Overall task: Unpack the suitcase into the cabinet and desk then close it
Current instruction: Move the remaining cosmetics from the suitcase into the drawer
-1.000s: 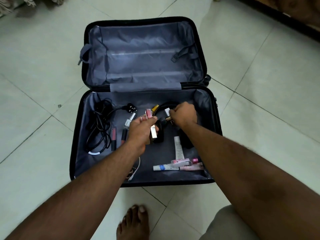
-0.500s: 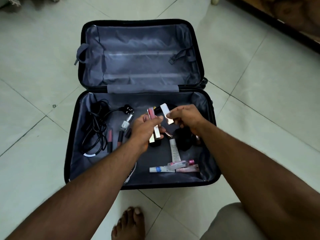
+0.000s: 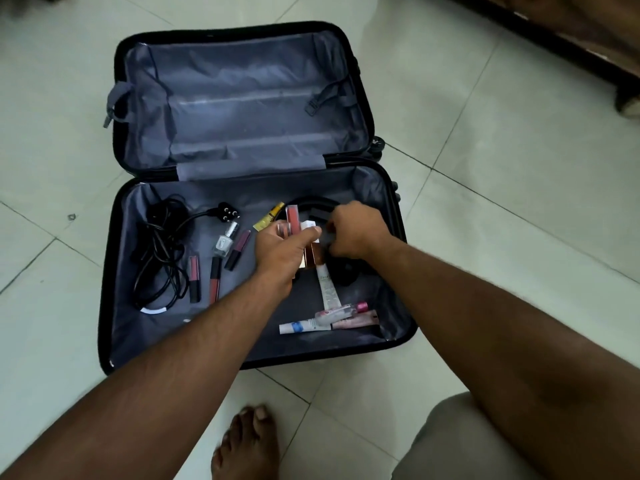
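The suitcase lies open flat on the tiled floor, its far half holding nothing but grey lining. At the left of the near half I see a tangled black power cable with its plug pointing right. Beside it lie three lip gloss tubes and a nail polish bottle. My left hand is curled round a bundle of small cosmetic tubes, thumb pressed over them. Just right of it, my right hand is bent down over the black headphones, fingers curled; I cannot tell what they pinch. Below my hands rest a white tube and a few more tubes near the front wall. My bare foot stands on the tiles in front.
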